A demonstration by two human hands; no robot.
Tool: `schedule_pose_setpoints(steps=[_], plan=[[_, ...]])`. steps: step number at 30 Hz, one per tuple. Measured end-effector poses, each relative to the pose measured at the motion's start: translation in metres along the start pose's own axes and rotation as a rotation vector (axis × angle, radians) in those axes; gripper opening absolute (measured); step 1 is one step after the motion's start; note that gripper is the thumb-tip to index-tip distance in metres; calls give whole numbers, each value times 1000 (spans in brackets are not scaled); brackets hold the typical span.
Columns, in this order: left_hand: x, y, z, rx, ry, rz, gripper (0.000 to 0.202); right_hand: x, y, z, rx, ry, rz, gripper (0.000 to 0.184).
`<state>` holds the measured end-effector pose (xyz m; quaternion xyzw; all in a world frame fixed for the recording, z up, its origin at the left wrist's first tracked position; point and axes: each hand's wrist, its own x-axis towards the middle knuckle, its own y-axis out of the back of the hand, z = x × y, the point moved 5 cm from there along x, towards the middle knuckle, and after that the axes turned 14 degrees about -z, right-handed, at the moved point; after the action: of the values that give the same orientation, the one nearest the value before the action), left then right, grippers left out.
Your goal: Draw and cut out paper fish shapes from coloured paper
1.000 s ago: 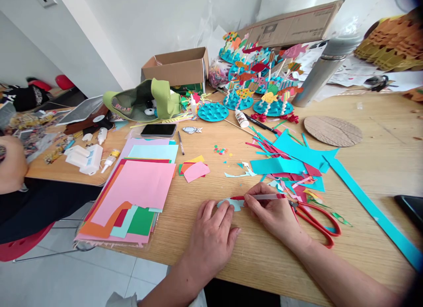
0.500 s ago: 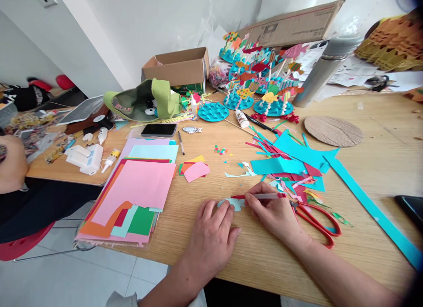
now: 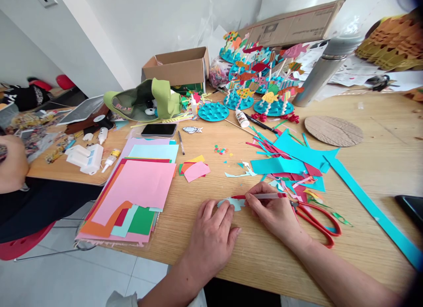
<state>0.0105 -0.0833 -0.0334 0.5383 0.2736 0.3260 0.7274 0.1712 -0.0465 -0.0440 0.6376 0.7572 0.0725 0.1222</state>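
Observation:
My left hand (image 3: 211, 236) lies flat on the wooden table (image 3: 257, 263), its fingertips pressing down a small pale turquoise paper cutout (image 3: 233, 204). My right hand (image 3: 274, 214) grips a red-tipped pen (image 3: 259, 196), with the tip at the cutout's edge. Just right of that hand, red-handled scissors (image 3: 317, 223) lie on the table. Scraps of turquoise and red paper (image 3: 287, 166) are heaped above them. The cutout's left part shows, and my fingers hide some of it.
A stack of coloured paper sheets (image 3: 132, 201) lies left of my hands. Paper fish on turquoise stands (image 3: 264, 77), a steel flask (image 3: 324, 73), a cardboard box (image 3: 176, 66) and a phone (image 3: 158, 129) stand farther back. Another person's hand (image 3: 13, 163) is at far left.

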Motion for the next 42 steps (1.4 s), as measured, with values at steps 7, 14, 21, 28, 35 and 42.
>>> schedule_pose_setpoints(steps=[7, 14, 21, 28, 35, 42], plan=[[0, -1, 0, -6, -2, -3, 42, -1, 1, 0, 10, -5, 10, 17], [0, -3, 0, -3, 0, -4, 42, -1, 1, 2, -4, 1, 5, 17], [-1, -1, 0, 1, 1, -3, 42, -1, 2, 3, -5, -4, 32, 18], [1, -1, 0, -2, 2, -7, 42, -1, 1, 2, -10, 6, 24, 18], [0, -2, 0, 0, 2, -3, 42, -1, 2, 3, -22, 13, 35, 18], [-1, -2, 0, 0, -5, -1, 42, -2, 4, 4, -31, 26, 49, 17]])
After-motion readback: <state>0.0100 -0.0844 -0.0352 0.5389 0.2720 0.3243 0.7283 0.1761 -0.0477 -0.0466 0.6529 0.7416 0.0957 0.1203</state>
